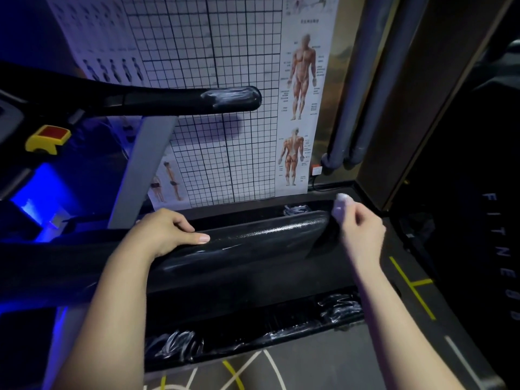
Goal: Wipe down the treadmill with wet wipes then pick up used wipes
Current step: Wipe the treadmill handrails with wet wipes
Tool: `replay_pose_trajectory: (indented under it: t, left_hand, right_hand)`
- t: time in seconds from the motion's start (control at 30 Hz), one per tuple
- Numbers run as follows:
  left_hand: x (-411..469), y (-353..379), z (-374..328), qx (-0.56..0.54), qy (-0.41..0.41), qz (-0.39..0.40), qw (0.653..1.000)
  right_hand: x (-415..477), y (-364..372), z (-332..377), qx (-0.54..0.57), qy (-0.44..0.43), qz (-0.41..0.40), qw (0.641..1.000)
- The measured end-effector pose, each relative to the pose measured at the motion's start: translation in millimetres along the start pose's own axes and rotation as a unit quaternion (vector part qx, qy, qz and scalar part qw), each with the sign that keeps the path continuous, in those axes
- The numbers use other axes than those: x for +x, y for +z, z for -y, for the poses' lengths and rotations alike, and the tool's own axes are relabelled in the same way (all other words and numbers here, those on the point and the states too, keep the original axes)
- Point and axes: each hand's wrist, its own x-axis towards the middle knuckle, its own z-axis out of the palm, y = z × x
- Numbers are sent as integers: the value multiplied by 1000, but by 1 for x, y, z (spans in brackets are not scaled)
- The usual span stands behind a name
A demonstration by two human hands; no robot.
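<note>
Head view: right grip (pixel 358 229) pinches the wadded wet wipe (pixel 341 206) at the outer tip of the near handrail (pixel 267 237), left grip (pixel 166 232) wraps the rail further back. I'd fold the wipe round the end and drag slow overlapping strokes, no dry streaks.

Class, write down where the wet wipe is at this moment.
Head view, right of centre: the right hand pinches the wet wipe beside the end of the near handrail.
</note>
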Motion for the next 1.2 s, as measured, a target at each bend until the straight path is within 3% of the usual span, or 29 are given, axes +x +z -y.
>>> replay_pose_trajectory:
  t: [0.07, 0.17, 0.3, 0.4, 0.5, 0.6, 0.7, 0.83, 0.9, 1.0, 1.13, 1.2]
  left_hand:
    - [-1, -2, -2, -6, 1, 5, 1000]
    - [-1, -3, -4, -9, -3, 10, 1000]
    - [0, -1, -2, -14, -5, -3, 1000]
    - [-1, 1, 1, -10, -7, -12, 1000]
    - [-1, 1, 1, -3, -5, -17, 1000]
    - [-3, 1, -1, 12, 2, -24, 1000]
    - [-6, 2, 0, 34, 19, -31, 999]
    - [-12, 1, 11, 84, 52, -51, 994]
    - [-19, 3, 15, 136, 135, -114, 975]
    - [-38, -8, 37, 53, 242, -214, 945]
    - [-54, -41, 90, 48, 256, -278, 925]
    - [-57, -57, 114, 83, 261, -296, 915]
  right_hand:
    - [-14, 17, 3, -38, -96, 38, 994]
    - [-27, 33, -16, -38, -215, 10, 976]
    - [-22, 15, -47, -52, -18, -14, 998]
    - [-28, 3, -43, -25, 34, -11, 999]
    - [-32, 8, -17, 33, -32, -69, 997]
    - [-41, 25, -1, -10, -152, -41, 988]
    - [-68, 31, -4, -6, -219, -52, 974]
    - [-106, 32, 17, 98, -120, -9, 988]
    - [-117, 32, 38, 145, -69, -6, 987]
    - [-131, 43, 69, 189, -46, 58, 979]
    - [-158, 61, 101, 286, 80, 221, 929]
    - [-176, 69, 111, 315, 97, 279, 902]
